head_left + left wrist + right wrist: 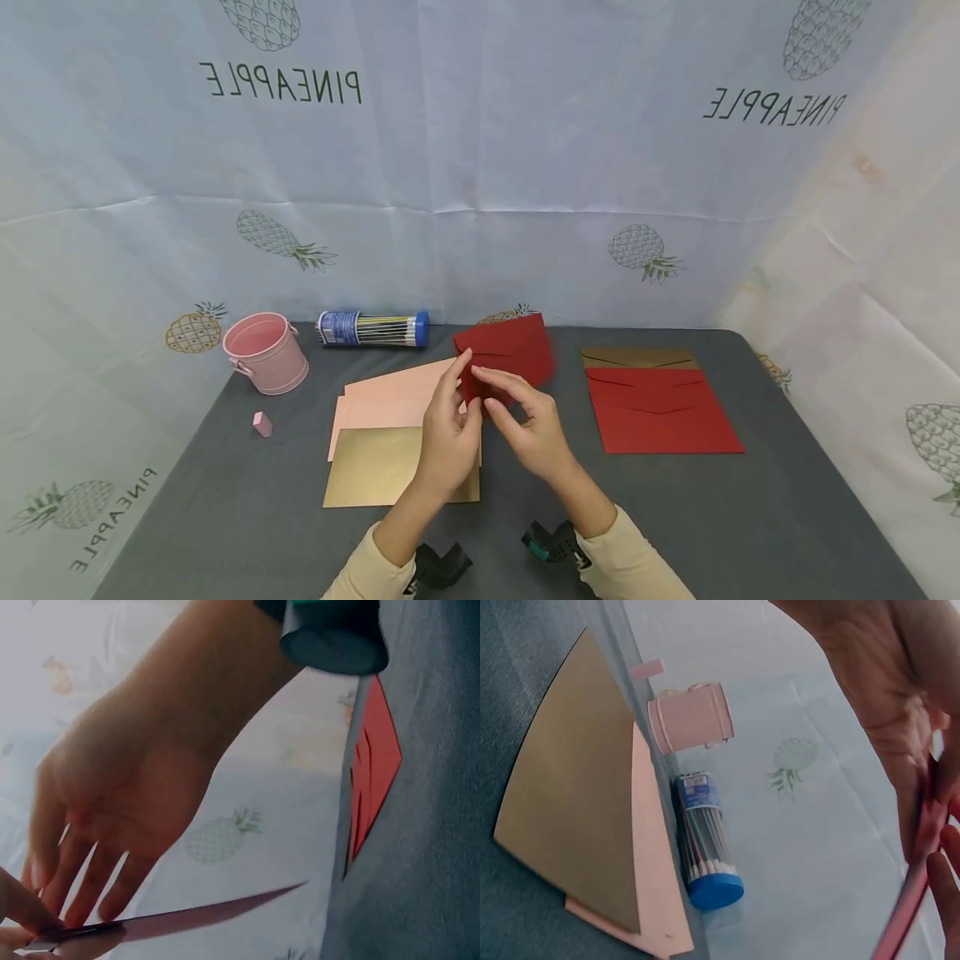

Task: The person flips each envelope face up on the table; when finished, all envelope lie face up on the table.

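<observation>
Both hands hold up a red envelope (513, 346) above the table, its flap side showing in the head view. My left hand (448, 437) grips its near left end, fingers pointing up along the edge. From the other side, my right hand (536, 429) pinches the same end, thumb and forefinger close to the left fingertips. In the left wrist view the envelope (202, 919) appears nearly edge-on, with the right hand (127, 780) beyond it. The right wrist view shows the envelope (911, 900) as a narrow strip beside the left hand (877, 690); some fingertips are hidden.
Below the hands, a gold envelope (371, 467) overlaps pink envelopes (397, 383). At right, red envelopes (667, 425) lie over a gold one (637, 357). A pink bucket (273, 367), a small pink block (262, 424) and a clear tube of pencils (375, 329) stand or lie at left.
</observation>
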`<action>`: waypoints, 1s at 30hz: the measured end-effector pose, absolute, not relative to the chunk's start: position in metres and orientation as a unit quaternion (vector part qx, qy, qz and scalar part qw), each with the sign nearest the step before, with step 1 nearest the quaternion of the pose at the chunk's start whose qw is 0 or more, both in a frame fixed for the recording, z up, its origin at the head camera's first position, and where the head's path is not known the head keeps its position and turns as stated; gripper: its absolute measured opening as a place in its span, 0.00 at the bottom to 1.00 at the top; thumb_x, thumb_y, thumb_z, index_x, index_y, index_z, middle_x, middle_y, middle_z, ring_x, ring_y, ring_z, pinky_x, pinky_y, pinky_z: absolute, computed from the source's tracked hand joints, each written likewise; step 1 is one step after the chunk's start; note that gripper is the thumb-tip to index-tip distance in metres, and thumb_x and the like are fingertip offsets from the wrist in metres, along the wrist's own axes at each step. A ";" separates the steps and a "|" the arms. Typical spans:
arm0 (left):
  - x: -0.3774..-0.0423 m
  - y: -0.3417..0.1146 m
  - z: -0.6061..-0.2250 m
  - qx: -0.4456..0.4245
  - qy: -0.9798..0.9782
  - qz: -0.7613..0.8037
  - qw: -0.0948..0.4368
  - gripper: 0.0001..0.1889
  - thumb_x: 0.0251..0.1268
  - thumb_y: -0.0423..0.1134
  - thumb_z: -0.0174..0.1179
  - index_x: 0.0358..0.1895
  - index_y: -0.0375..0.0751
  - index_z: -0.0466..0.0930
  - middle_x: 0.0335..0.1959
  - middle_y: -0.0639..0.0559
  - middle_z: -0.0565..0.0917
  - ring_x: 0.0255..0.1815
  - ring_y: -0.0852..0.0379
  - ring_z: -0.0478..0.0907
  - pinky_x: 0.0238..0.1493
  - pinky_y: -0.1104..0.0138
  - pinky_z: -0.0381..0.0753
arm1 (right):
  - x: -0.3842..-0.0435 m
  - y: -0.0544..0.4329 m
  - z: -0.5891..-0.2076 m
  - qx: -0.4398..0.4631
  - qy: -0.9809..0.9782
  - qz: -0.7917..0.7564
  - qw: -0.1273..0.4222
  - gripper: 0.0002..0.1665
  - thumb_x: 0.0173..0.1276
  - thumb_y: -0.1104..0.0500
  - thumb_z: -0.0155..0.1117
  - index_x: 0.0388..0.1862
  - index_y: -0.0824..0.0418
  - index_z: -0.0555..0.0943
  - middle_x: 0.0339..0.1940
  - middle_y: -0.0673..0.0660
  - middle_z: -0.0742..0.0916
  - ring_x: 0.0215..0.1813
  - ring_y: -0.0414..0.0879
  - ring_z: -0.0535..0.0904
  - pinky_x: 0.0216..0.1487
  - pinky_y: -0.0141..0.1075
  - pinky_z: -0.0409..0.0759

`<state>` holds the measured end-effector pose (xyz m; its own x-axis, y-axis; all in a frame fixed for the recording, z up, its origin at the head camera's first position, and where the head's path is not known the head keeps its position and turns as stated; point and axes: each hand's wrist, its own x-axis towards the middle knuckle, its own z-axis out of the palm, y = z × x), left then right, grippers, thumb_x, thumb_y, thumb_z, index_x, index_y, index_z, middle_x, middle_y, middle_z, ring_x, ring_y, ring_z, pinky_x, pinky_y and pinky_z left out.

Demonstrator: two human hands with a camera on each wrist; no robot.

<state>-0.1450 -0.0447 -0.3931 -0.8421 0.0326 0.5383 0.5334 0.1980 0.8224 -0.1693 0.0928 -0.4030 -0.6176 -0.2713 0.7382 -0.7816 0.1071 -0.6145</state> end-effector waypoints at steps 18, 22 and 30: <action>-0.197 -0.089 -0.435 -0.039 -0.608 -0.791 0.058 0.31 0.59 0.14 0.43 0.67 0.38 0.63 0.66 0.41 0.69 0.58 0.49 0.72 0.46 0.71 0.81 | -0.196 0.175 -0.434 0.097 -0.749 0.630 0.183 0.27 0.65 0.71 0.58 0.64 0.71 0.70 0.65 0.67 0.74 0.64 0.44 0.69 0.62 0.28 0.69; -0.205 -0.093 -0.446 -0.026 -0.596 -0.802 0.034 0.31 0.59 0.13 0.43 0.67 0.36 0.63 0.65 0.38 0.69 0.57 0.51 0.72 0.45 0.73 0.81 | -0.206 0.186 -0.455 0.072 -0.719 0.679 0.125 0.30 0.67 0.68 0.58 0.68 0.67 0.66 0.69 0.64 0.70 0.65 0.44 0.68 0.58 0.23 0.71; -0.212 -0.100 -0.467 -0.045 -0.600 -0.798 -0.021 0.28 0.63 0.17 0.48 0.67 0.35 0.63 0.64 0.36 0.69 0.52 0.57 0.76 0.44 0.67 0.83 | -0.216 0.193 -0.480 0.071 -0.701 0.706 0.071 0.30 0.67 0.65 0.60 0.68 0.65 0.66 0.57 0.60 0.72 0.47 0.36 0.76 0.43 0.23 0.79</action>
<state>-0.2124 -0.1003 -0.4666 -0.9950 0.0879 0.0470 0.0207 -0.2786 0.9602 -0.2161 0.1934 -0.4802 -0.9798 -0.0002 0.2001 -0.2001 -0.0077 -0.9798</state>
